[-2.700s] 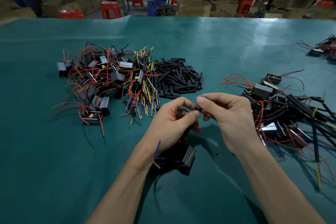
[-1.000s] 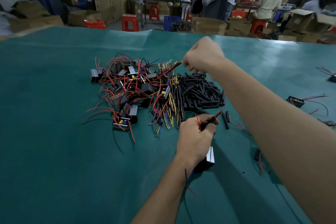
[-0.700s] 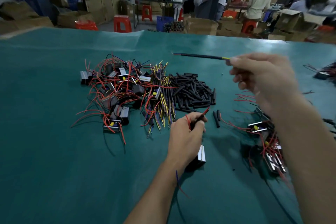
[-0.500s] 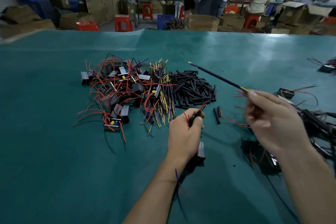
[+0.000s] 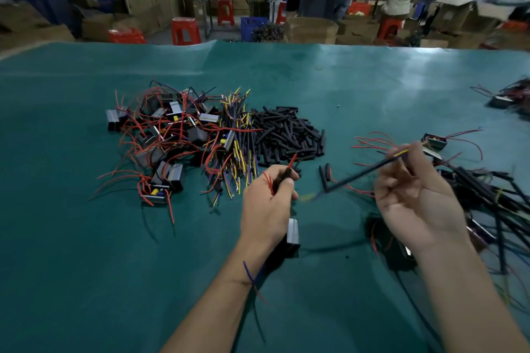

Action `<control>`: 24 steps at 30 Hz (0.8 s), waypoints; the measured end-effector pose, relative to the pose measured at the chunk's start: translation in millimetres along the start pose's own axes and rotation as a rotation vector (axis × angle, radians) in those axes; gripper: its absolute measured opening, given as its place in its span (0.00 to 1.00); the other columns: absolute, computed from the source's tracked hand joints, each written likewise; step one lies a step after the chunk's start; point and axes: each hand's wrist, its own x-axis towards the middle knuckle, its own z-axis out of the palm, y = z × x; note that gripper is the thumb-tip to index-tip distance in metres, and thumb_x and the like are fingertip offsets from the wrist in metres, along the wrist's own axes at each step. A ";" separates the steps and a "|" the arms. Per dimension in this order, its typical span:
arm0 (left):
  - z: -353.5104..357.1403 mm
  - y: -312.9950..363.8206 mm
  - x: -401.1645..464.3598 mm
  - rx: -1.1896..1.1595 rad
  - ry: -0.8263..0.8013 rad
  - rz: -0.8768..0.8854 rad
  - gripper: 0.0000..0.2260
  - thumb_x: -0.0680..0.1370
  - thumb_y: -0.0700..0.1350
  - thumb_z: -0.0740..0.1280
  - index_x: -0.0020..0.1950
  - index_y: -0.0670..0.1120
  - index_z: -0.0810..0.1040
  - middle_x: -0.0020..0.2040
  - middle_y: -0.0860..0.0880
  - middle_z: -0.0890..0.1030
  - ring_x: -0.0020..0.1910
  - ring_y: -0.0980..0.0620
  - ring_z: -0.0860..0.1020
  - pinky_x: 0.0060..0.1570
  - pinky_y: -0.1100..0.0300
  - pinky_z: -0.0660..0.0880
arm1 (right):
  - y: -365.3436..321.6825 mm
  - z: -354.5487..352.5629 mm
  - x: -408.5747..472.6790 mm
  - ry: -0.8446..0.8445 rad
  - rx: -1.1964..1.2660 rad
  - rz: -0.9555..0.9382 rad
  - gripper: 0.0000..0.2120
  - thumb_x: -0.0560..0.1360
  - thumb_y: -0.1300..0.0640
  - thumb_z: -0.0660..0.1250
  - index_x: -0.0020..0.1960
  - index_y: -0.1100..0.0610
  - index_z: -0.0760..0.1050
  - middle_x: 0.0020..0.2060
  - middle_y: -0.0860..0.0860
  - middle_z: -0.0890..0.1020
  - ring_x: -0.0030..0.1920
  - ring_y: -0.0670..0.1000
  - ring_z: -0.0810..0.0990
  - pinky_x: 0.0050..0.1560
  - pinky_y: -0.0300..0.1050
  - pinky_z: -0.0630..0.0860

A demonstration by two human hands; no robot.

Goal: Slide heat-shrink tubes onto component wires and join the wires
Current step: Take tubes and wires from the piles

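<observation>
Here, left hand (image 5: 268,203): fingers curled round red wire (image 5: 291,160), tip poking above the thumb.
Right hand (image 5: 415,200): fingertips pinch black sleeved wire (image 5: 361,173), slanting down-left.

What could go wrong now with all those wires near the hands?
The long black-sleeved lead in the right hand might snag the loose red wires beside it. The short black tube on the red wire the left hand pinches might slip off before joining.

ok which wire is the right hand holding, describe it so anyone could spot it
On the green table, look right of the heap of short black tubes. The right hand pinches a long black-sleeved wire slanting down-left; unlike the loose red leads nearby, it has a yellow end.
</observation>
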 end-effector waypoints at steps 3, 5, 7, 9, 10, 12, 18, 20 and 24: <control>-0.5 -0.9 -0.2 0.008 -0.015 0.013 0.10 0.79 0.35 0.63 0.46 0.47 0.80 0.34 0.43 0.81 0.31 0.58 0.73 0.35 0.70 0.69 | 8.0 2.1 -2.5 -0.048 -0.121 -0.046 0.03 0.69 0.56 0.72 0.41 0.53 0.81 0.36 0.46 0.85 0.34 0.42 0.81 0.34 0.33 0.76; -1.4 -0.2 -0.9 -0.008 -0.049 0.017 0.10 0.80 0.35 0.63 0.46 0.46 0.80 0.35 0.41 0.81 0.28 0.60 0.72 0.32 0.70 0.68 | 14.7 5.2 -5.1 -0.103 -0.229 -0.062 0.02 0.67 0.58 0.74 0.37 0.55 0.85 0.35 0.48 0.85 0.32 0.43 0.81 0.33 0.34 0.76; -1.1 0.6 -1.4 -0.046 -0.088 0.007 0.10 0.80 0.34 0.63 0.46 0.45 0.80 0.34 0.43 0.80 0.25 0.62 0.69 0.29 0.72 0.65 | 22.1 7.9 -7.4 -0.140 -0.358 -0.086 0.04 0.63 0.56 0.76 0.36 0.55 0.86 0.33 0.51 0.84 0.31 0.45 0.79 0.31 0.36 0.75; 1.0 1.4 -2.1 -0.060 -0.118 0.009 0.08 0.79 0.35 0.64 0.46 0.45 0.81 0.33 0.46 0.80 0.25 0.61 0.70 0.30 0.70 0.66 | 30.5 8.0 -8.0 -0.159 -0.477 -0.108 0.08 0.61 0.54 0.78 0.39 0.56 0.87 0.32 0.53 0.83 0.32 0.51 0.78 0.33 0.40 0.74; 3.0 1.2 -3.3 -0.068 -0.140 0.014 0.07 0.79 0.37 0.64 0.46 0.45 0.81 0.33 0.48 0.80 0.27 0.60 0.71 0.31 0.67 0.70 | 34.0 7.6 -8.0 -0.164 -0.517 -0.116 0.10 0.61 0.53 0.79 0.40 0.56 0.87 0.32 0.54 0.83 0.34 0.54 0.76 0.36 0.42 0.72; 8.6 1.4 -6.9 -0.090 -0.193 0.012 0.07 0.78 0.42 0.64 0.46 0.46 0.81 0.32 0.49 0.80 0.29 0.56 0.73 0.34 0.52 0.78 | 38.0 5.5 -7.1 -0.175 -0.571 -0.147 0.11 0.62 0.52 0.79 0.42 0.55 0.87 0.34 0.55 0.83 0.34 0.53 0.74 0.35 0.41 0.69; 11.8 0.2 -6.8 -0.067 -0.200 0.053 0.10 0.84 0.44 0.64 0.45 0.46 0.82 0.32 0.50 0.80 0.24 0.62 0.69 0.27 0.71 0.64 | 38.1 0.5 -3.7 -0.185 -0.588 -0.197 0.09 0.63 0.58 0.79 0.43 0.56 0.86 0.38 0.55 0.86 0.32 0.46 0.78 0.25 0.37 0.68; 11.4 -1.0 -5.8 -0.085 -0.194 0.047 0.10 0.84 0.44 0.64 0.46 0.45 0.82 0.32 0.50 0.80 0.24 0.62 0.69 0.28 0.71 0.64 | 39.1 0.2 -3.7 -0.164 -0.611 -0.199 0.09 0.63 0.59 0.80 0.42 0.55 0.85 0.36 0.55 0.85 0.32 0.47 0.79 0.26 0.37 0.71; 12.1 -2.2 -5.1 -0.140 -0.184 0.029 0.10 0.84 0.44 0.64 0.47 0.46 0.83 0.32 0.48 0.80 0.25 0.62 0.69 0.28 0.70 0.65 | 40.0 -1.3 -2.1 -0.117 -0.650 -0.214 0.04 0.69 0.63 0.78 0.41 0.56 0.86 0.33 0.54 0.85 0.31 0.48 0.80 0.30 0.38 0.76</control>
